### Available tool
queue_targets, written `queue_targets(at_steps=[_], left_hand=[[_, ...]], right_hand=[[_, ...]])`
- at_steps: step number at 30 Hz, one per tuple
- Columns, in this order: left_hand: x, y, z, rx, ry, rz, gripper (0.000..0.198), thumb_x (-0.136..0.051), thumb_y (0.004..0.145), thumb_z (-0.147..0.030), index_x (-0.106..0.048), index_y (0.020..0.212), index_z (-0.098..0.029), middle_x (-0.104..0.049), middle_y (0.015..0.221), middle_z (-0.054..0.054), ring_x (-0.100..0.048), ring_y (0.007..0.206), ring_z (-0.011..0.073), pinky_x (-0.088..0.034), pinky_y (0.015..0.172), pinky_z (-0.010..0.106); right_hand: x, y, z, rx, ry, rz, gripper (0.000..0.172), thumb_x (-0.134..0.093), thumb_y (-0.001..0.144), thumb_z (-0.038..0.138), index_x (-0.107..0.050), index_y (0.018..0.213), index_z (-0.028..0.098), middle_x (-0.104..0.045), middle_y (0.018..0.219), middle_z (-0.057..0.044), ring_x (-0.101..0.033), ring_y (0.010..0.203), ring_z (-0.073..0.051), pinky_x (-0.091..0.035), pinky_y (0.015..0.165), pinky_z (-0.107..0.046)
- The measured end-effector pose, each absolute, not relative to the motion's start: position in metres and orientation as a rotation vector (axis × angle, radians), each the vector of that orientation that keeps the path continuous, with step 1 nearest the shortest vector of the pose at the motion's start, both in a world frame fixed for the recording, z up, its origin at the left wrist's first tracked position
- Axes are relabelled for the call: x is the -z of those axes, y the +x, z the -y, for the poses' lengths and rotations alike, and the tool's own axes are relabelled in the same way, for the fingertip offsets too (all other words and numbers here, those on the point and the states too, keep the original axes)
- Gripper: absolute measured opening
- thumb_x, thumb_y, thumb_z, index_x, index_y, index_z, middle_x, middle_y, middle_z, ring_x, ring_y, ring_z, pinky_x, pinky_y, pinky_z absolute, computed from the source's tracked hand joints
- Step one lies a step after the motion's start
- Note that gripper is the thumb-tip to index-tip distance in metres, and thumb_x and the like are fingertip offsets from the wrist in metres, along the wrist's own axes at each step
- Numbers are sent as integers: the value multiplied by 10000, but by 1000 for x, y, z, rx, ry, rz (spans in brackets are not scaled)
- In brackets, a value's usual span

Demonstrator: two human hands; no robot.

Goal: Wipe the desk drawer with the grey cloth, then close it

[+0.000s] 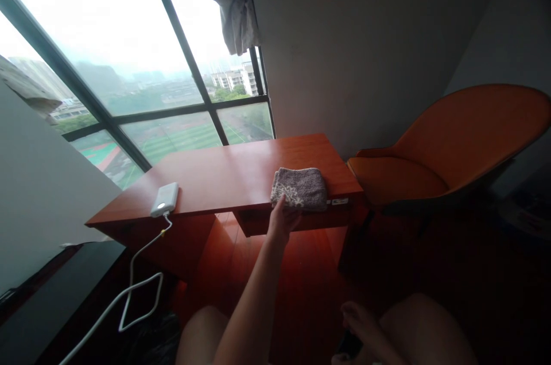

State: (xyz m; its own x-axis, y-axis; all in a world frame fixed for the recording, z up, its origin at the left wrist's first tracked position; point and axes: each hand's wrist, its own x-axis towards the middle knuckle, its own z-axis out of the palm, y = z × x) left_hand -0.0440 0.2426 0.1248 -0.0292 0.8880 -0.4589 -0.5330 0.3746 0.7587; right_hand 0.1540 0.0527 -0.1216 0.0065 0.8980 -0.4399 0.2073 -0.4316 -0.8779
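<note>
A folded grey-purple towel with a pale pattern at one corner lies at the front edge of the reddish wooden desk. My left hand reaches up to its near edge, thumb on top and the other fingers underneath, gripping it. Low in the picture, by my knee, my right hand is curled in shadow around a dark object whose kind is too dim to make out.
On the desk's left side sits a white box-shaped device with a white cable hanging down. An orange chair stands at the right. Behind the desk is a large window with a bunched curtain.
</note>
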Motion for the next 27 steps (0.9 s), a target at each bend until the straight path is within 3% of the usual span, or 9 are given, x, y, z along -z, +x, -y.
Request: queue_targets(at_steps=[7, 13, 17, 20, 24, 27], left_hand=[[-144, -69, -255, -1273, 574, -1182, 169, -693, 803, -275, -601, 855, -143, -635, 653, 14, -603, 500, 91, -471, 463, 167], [-156, -57, -266, -1326, 675, -1109, 93, -695, 776, -146, -610, 806, -124, -687, 807, 52, -674, 727, 118, -599, 740, 265], [-151, -57, -269, -1309, 692, -1109, 77, -675, 768, -150, -607, 800, -136, -686, 806, 44, -671, 745, 129, -608, 775, 306], [-148, -66, -270, -1278, 707, -1141, 76, -639, 796, -203, -610, 833, -143, -683, 800, 42, -672, 739, 134, -612, 763, 318], [-146, -81, -272, -1239, 782, -1223, 104, -616, 810, -233, -607, 840, -134, -669, 779, 46, -661, 723, 123, -607, 733, 292], [-144, -86, -273, -1217, 893, -1315, 104, -638, 790, -229, -591, 791, -136, -645, 750, 34, -646, 695, 111, -594, 714, 270]], right_hand=[[112, 151, -49, -1432, -1691, 1277, 272, -458, 690, 400, -618, 821, 223, -677, 730, -67, -637, 698, -219, -464, 661, -369], [107, 147, -65, -1597, -1624, 972, 336, -559, 685, 513, -628, 831, 217, -675, 703, -37, -624, 625, -172, -456, 607, -328], [34, 142, -122, -1599, -1431, 537, 427, -688, 633, 525, -607, 910, 210, -724, 867, -58, -683, 755, -178, -529, 734, -332], [-37, 133, -171, -1464, -1221, 592, 451, -631, 732, 553, -582, 1040, 227, -717, 1027, -67, -692, 863, -179, -542, 776, -321], [-99, 120, -215, -1330, -1155, 711, 539, -661, 734, 486, -464, 1193, 284, -692, 913, -18, -685, 737, -192, -575, 699, -369], [-117, 119, -238, -1029, -1320, 957, 495, -625, 749, 407, -498, 1203, 254, -680, 861, -21, -672, 711, -195, -575, 676, -369]])
